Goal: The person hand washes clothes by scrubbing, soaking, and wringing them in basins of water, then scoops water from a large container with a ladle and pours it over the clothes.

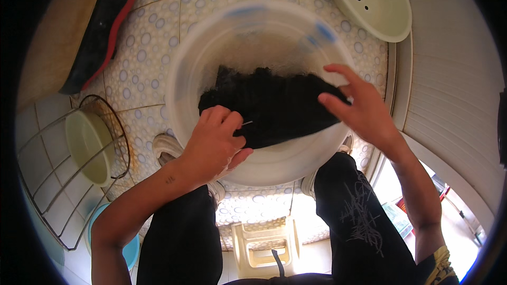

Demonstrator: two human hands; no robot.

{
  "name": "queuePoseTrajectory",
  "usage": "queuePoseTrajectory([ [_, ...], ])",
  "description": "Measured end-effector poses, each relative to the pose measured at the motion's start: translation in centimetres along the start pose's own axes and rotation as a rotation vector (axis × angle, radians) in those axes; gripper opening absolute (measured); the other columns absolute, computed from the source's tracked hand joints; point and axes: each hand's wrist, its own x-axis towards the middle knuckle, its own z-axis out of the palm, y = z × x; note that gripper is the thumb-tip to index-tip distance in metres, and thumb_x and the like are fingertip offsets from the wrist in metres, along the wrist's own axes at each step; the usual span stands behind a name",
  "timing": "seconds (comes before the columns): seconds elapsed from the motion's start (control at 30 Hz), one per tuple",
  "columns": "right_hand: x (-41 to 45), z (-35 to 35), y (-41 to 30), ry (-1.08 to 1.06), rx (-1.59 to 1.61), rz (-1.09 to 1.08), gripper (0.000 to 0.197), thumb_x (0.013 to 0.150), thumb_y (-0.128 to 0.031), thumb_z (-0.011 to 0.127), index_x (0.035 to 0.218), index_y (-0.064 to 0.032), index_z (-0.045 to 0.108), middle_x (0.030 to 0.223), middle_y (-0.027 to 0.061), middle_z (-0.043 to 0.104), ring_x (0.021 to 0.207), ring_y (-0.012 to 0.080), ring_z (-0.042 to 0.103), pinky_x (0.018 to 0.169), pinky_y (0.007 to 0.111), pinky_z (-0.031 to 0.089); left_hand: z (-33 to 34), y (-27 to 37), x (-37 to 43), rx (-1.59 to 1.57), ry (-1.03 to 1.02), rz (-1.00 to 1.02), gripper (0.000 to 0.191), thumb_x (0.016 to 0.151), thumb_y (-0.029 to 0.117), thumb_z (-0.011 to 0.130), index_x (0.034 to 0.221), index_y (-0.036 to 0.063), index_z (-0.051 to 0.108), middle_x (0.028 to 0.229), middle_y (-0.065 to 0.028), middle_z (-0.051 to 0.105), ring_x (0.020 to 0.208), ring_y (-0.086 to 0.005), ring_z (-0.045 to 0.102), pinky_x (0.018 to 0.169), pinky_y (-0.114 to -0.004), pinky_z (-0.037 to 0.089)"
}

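A large whitish plastic basin with blue marks stands on the tiled floor between my feet. Black wet cloth lies in it, with cloudy water along its far side. My left hand has its fingers curled on the cloth's near left part; a small pale strip shows beside the fingertips, and some foam is on the hand near the thumb. At the cloth's right end is my right hand, thumb and forefinger spread apart, the thumb over the cloth. Whether its lower fingers touch the cloth is hidden.
A pale green basin stands at the far right, another at the left behind a wire rack. A blue basin is lower left. Behind the big basin, nearer my body, is a cream plastic stool. A white panel bounds the right.
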Motion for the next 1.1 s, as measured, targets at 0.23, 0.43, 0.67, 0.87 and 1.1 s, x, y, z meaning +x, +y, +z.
queuePoseTrajectory([
  [0.23, 0.1, 5.8, 3.8, -0.211, -0.689, 0.003, 0.035, 0.086, -0.029, 0.066, 0.108, -0.0022, 0.058, 0.080, 0.0185, 0.064, 0.083, 0.0358, 0.064, 0.075, 0.045, 0.053, 2.9, -2.6, 2.3, -0.300, 0.298, -0.495, 0.018, 0.084, 0.012, 0.070, 0.083, -0.0011, 0.058, 0.095, -0.0150, 0.054, 0.083, -0.0287, 0.054, 0.073, -0.035, 0.046],
  [0.43, 1.2, 7.4, 6.3, 0.068, -0.537, -0.372, 0.026, 0.079, -0.017, 0.072, 0.093, -0.0017, 0.057, 0.102, 0.0181, 0.054, 0.092, 0.0359, 0.060, 0.072, 0.044, 0.053, 3.0, -1.5, 3.3, -0.309, -0.040, -0.453, 0.020, 0.084, 0.011, 0.068, 0.098, 0.0012, 0.055, 0.096, -0.0167, 0.057, 0.088, -0.0303, 0.057, 0.076, -0.038, 0.047],
  [0.67, 1.6, 7.4, 7.0, -0.129, -0.430, -0.031, 0.032, 0.079, -0.013, 0.073, 0.099, 0.0020, 0.052, 0.086, 0.0197, 0.062, 0.079, 0.0375, 0.063, 0.071, 0.043, 0.051, 4.7, -1.7, 1.3, 0.076, -0.047, -0.294, 0.026, 0.077, 0.004, 0.065, 0.102, 0.0016, 0.058, 0.099, -0.0139, 0.054, 0.098, -0.0325, 0.053, 0.086, -0.041, 0.042],
  [0.87, 0.6, 5.3, 5.3, -0.398, -0.237, 0.136, 0.029, 0.080, -0.005, 0.061, 0.107, -0.0001, 0.055, 0.086, 0.0160, 0.064, 0.079, 0.0307, 0.063, 0.073, 0.036, 0.050, 1.6, -3.0, -0.1, 0.317, -0.323, -0.316, 0.026, 0.076, 0.000, 0.062, 0.101, 0.0031, 0.058, 0.098, -0.0133, 0.051, 0.096, -0.0324, 0.051, 0.085, -0.042, 0.042],
  [1.1, -0.1, 5.5, 3.1, -0.299, 0.194, -0.130, 0.033, 0.080, -0.021, 0.069, 0.106, -0.0030, 0.058, 0.096, 0.0129, 0.062, 0.091, 0.0222, 0.059, 0.083, 0.033, 0.046, -2.0, -3.4, -0.2, 0.218, -0.037, -0.102, 0.018, 0.080, 0.006, 0.066, 0.095, 0.0024, 0.056, 0.095, -0.0128, 0.056, 0.099, -0.0306, 0.055, 0.080, -0.042, 0.043],
])
